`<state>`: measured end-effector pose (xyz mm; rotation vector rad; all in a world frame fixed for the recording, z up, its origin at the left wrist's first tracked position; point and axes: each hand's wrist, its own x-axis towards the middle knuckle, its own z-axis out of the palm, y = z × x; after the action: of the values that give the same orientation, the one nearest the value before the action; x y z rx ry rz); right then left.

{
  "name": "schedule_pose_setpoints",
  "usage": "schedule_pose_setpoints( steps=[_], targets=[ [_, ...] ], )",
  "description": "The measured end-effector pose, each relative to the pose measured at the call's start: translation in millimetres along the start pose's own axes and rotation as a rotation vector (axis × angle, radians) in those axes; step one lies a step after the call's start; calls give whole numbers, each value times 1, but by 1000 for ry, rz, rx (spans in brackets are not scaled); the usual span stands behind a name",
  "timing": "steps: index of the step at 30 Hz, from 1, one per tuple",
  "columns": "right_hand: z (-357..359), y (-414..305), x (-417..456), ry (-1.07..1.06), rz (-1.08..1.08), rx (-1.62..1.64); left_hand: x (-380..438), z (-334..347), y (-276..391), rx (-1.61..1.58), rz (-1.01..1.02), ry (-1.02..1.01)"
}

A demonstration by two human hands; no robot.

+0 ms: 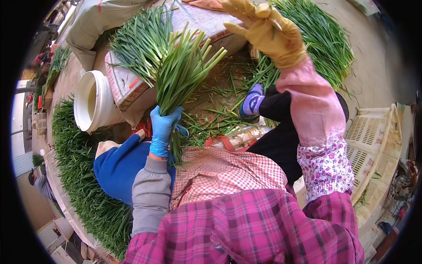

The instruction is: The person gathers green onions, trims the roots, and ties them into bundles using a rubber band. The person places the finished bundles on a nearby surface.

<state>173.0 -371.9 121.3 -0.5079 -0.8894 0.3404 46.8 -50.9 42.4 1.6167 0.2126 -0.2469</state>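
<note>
My left hand (165,127), in a blue rubber glove, grips a bunch of green leafy stalks (183,72) that look like Chinese chives. Their pale stem ends point up and away from me, and leaf tips hang below my fist. Raised at the upper right is my right hand (275,38), in a stained yellow rubber glove, with some fingers spread and others curled. A small pale sliver shows at the curled fingers; whether they grip it I cannot tell. Beyond the held bunch, more stalks (141,43) lie on a sack-covered block (115,74).
To the left are a white bucket (102,102) and a long bank of upright greens (85,184). A large pile of stalks (323,43) lies at the upper right. Loose leaves (211,115) litter the floor around my feet. Yellowed plastic crates (369,145) stand at right.
</note>
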Motion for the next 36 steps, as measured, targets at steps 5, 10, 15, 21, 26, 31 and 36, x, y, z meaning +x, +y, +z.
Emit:
schedule_pose_setpoints(
  steps=[5,10,15,21,26,31,36],
  targets=[
    [1,23,-11,432,245,-1198,3,4,1,-64,6,-9],
    [26,58,-4,302,545,-1998,-4,17,4,28,45,52],
    [4,59,-14,444,443,-1956,-3,13,4,71,47,7],
    [-9,18,-9,614,80,-2401,2,-4,-4,-83,-35,-118],
    [3,27,-4,228,314,-1813,2,-1,-3,30,-44,-86],
    [-10,58,-18,279,377,-1774,2,3,-8,87,30,-86],
    [-1,42,-13,375,238,-783,5,-12,-13,-76,-64,-292]
  ],
)
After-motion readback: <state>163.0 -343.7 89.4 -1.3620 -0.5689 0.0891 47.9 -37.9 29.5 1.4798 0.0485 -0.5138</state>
